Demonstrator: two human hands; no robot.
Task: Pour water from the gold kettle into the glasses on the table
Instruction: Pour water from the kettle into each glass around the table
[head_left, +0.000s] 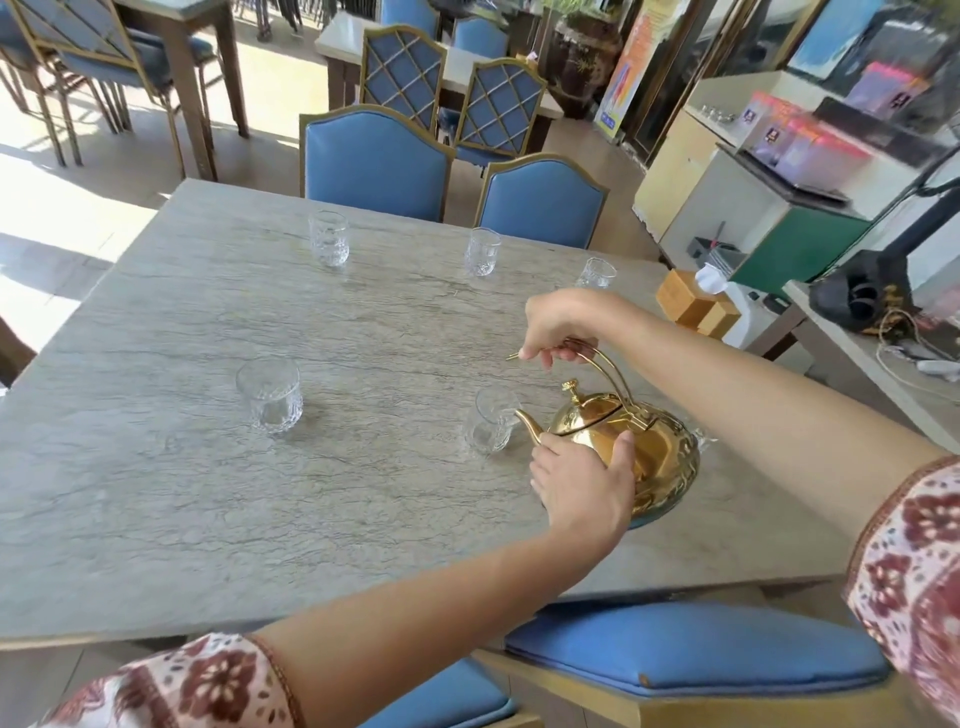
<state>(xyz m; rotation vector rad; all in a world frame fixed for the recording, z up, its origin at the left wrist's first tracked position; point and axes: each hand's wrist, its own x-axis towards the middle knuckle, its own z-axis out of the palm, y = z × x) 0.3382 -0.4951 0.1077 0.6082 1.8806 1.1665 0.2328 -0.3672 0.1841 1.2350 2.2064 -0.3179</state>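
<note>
The gold kettle (657, 452) sits tilted at the right side of the grey table (208, 493), its spout touching the rim of a clear glass (491, 423). My right hand (558, 325) grips the kettle's arched handle from above. My left hand (584, 486) presses flat against the kettle's near side. Another glass (270, 396) stands to the left. Three more glasses stand farther away: one far left (329, 238), one in the middle (482, 251) and one at the right edge (596, 273). I cannot tell if water is flowing.
Blue padded chairs (376, 161) stand at the table's far side, and blue seats (691, 649) lie under its near edge. A counter with boxes and a green-fronted cabinet (795, 249) stands to the right. More tables and chairs fill the background.
</note>
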